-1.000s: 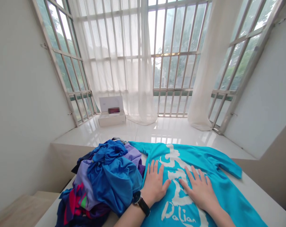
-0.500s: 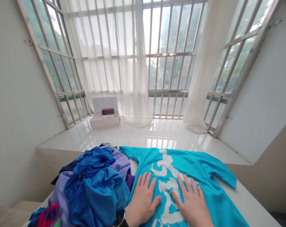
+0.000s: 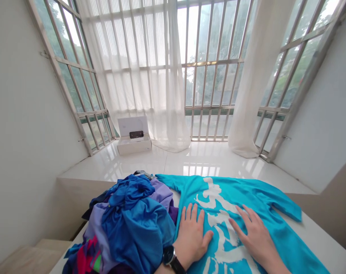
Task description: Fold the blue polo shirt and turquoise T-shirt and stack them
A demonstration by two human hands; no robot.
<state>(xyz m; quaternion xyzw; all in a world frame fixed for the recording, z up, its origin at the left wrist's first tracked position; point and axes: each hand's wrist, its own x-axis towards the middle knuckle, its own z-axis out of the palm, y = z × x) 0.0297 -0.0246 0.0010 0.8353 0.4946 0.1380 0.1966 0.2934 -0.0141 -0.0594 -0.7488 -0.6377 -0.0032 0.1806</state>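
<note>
A turquoise T-shirt [image 3: 264, 205] with a white print lies spread flat on a white table [image 3: 324, 239] in front of me. My left hand [image 3: 191, 238], with a black watch on the wrist, rests flat on the shirt's left side, fingers apart. My right hand [image 3: 254, 236] lies flat on the white print, fingers stretched out toward the far left. Neither hand holds anything. A heap of crumpled clothes [image 3: 127, 224], blue, purple and pink, sits just left of my left hand.
Beyond the table is a raised white-tiled bay floor [image 3: 173, 160] with barred windows and sheer curtains [image 3: 150, 76]. An open white box [image 3: 133, 139] with a dark object in it stands there at the left. Walls close in on both sides.
The view has shifted a little. My right hand has slid rightward over the shirt and now points more to the far left; my left hand stays flat beside the clothes heap.
</note>
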